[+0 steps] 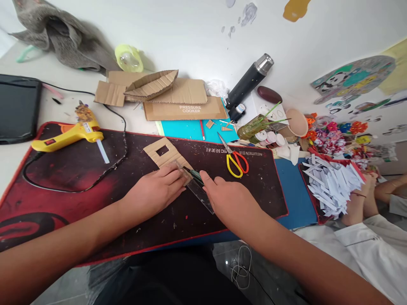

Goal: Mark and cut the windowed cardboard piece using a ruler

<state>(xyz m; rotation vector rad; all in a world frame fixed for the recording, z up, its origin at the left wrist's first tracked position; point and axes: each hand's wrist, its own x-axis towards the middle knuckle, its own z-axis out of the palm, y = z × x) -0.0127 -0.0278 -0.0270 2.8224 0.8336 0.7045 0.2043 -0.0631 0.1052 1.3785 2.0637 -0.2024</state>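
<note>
On the dark desk mat lies a small piece of cardboard [173, 156] with a rectangular window cut near its far end. My left hand [155, 190] presses a clear ruler [203, 198] down onto it, fingers close together. In my right hand [229, 201] is a dark green utility knife [194, 173]. Its tip meets the ruler's edge beside my left fingertips, over the cardboard. My left fingers hide part of the cardboard, and the exact blade contact is hard to make out.
Scissors [235, 163] with red and yellow handles lie on the mat [104, 224] to the right. A yellow glue gun [71, 134] and its cord are at left. Cardboard sheets [187, 111], a black thermos [246, 82] and jars stand behind. Another person's legs [359, 241] are at right.
</note>
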